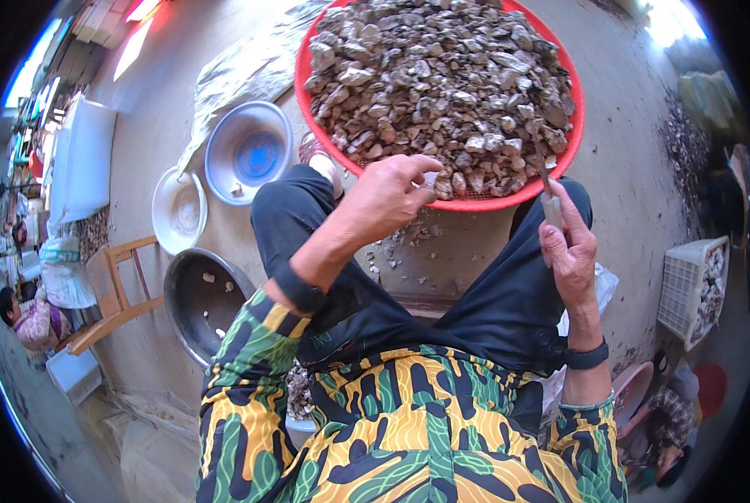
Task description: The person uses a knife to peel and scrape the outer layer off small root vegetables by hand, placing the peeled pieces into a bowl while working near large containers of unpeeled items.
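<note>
A heap of rough grey-brown lumps [437, 82], like broken stone or dried raw material, fills a wide red plastic basket [579, 126] in front of my knees. My left hand [390, 192] is over the basket's near rim, thumb and forefinger beside the nearest lumps. A pale patch shows between those fingertips; whether it is a held piece is unclear. In my right hand [566, 242] is a small knife [551, 207] with a pale handle. Its narrow dark blade points up towards the right side of the heap.
At left are a blue-grey basin [249, 108], a white basin [161, 210], a dark basin [189, 308] with a few pale pieces, and a wooden chair [120, 276]. A white crate [676, 289] of lumps stands at right. One person [38, 320] is far left, another [667, 418] lower right.
</note>
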A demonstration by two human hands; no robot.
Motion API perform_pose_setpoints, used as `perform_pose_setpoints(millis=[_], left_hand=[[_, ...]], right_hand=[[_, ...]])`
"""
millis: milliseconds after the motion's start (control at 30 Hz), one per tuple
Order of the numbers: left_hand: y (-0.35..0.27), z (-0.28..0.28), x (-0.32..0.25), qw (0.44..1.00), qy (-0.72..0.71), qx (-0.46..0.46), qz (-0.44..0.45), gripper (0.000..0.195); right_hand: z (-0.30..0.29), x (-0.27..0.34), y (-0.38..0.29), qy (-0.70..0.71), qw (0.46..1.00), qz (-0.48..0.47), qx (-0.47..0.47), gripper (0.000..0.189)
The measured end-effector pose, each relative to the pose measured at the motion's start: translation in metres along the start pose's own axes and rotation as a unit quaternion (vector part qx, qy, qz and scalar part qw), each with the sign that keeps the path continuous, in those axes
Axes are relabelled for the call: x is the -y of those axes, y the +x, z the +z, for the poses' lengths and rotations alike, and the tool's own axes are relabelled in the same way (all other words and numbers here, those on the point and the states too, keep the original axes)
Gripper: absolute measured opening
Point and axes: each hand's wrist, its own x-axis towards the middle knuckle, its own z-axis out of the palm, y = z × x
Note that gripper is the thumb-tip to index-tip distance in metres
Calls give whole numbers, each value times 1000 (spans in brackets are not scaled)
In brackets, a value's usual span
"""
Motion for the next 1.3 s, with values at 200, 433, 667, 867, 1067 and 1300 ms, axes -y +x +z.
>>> perform_pose_setpoints(millis=[200, 433, 667, 867, 1067, 1300], left_hand=[[29, 28, 33, 980, 194, 22, 47, 17], [40, -26, 35, 958, 266, -104, -37, 19], [92, -5, 20, 961, 220, -162, 46, 36], [75, -20, 33, 965, -222, -65, -123, 31], [43, -42, 31, 930, -345, -84, -97, 37], [18, -59, 44, 909, -395, -105, -76, 34]], right_hand=[[-15, -13, -5, 134, 989, 33, -62, 50], [-17, -18, -2, 147, 987, 32, -60, 50], [-12, -15, 0, 161, 984, 36, -64, 51], [-13, -20, -2, 201, 976, 27, -75, 56], [-11, -27, 2, 198, 977, -5, -79, 58], [-4, -26, 3, 168, 981, 2, -94, 59]])
